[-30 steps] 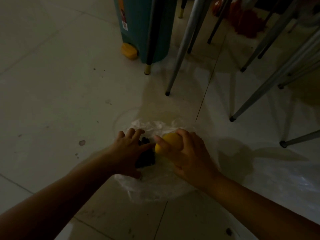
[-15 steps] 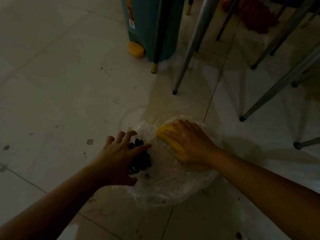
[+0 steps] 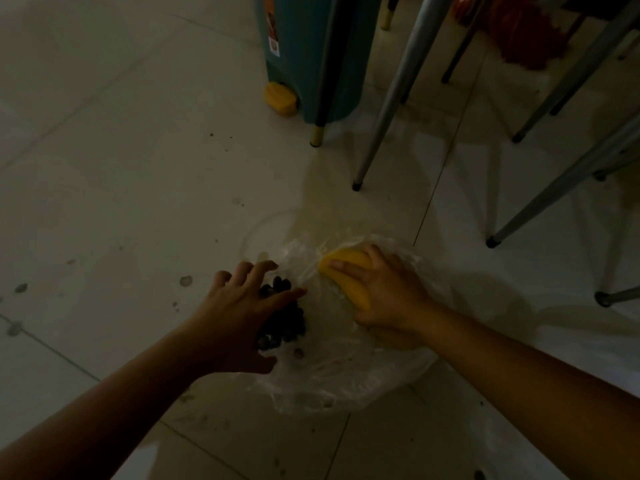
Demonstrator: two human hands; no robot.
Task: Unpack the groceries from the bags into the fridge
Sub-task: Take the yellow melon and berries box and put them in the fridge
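Observation:
A clear plastic bag (image 3: 346, 372) lies on the tiled floor in dim light. Inside it sit a bunch of dark grapes (image 3: 287, 320) and a yellow fruit (image 3: 349, 268). My left hand (image 3: 239, 317) hovers over the grapes with its fingers spread, covering the bunch's left part. My right hand (image 3: 384, 292) lies on the yellow fruit with its fingers wrapped over it, pressing it down in the bag. Part of the fruit is hidden under that hand.
A teal bin (image 3: 311, 53) with a yellow pedal (image 3: 280, 98) stands beyond the bag. Slanted metal chair and table legs (image 3: 391, 98) crowd the upper right. Something red (image 3: 526, 29) lies behind them. Another plastic sheet (image 3: 519, 441) shows at the lower right.
My right hand has brought the yellow fruit down from above the bag onto it and now lies flat over it. My left hand has opened its fingers over the grapes.

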